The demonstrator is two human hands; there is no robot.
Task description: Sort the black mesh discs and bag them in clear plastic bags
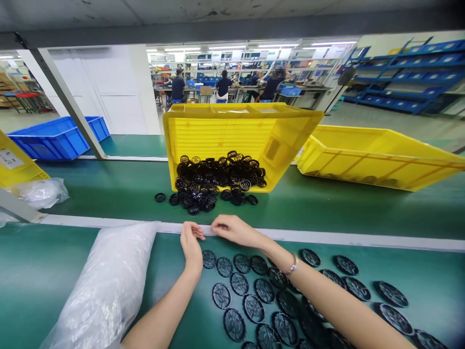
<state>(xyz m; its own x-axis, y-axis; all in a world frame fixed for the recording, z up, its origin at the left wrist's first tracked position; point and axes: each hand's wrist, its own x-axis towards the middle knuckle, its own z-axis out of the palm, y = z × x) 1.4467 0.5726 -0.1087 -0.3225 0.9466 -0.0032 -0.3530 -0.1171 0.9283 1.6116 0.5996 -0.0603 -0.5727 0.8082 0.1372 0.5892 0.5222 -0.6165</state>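
My left hand (191, 245) and my right hand (234, 230) rest close together at the white rail (308, 237), fingertips on or just over it, with nothing visible in either. Below them, several flat black round mesh discs (224, 266) lie in loose rows on the green belt (43, 286), some under my right forearm. A clear plastic bag (105, 291) lies next to my left forearm. Beyond the rail, a yellow plastic bin (218, 135) stands tipped towards me, with a heap of similar black discs (207, 182) in and spilling from it.
A second tilted yellow bin (378, 157) sits to the right on the far belt. At the left are a blue crate (58, 138), a yellow bin corner (14, 162) and a white bag (38, 193). Co-workers (223, 85) sit at distant benches beyond blue shelving (403, 77).
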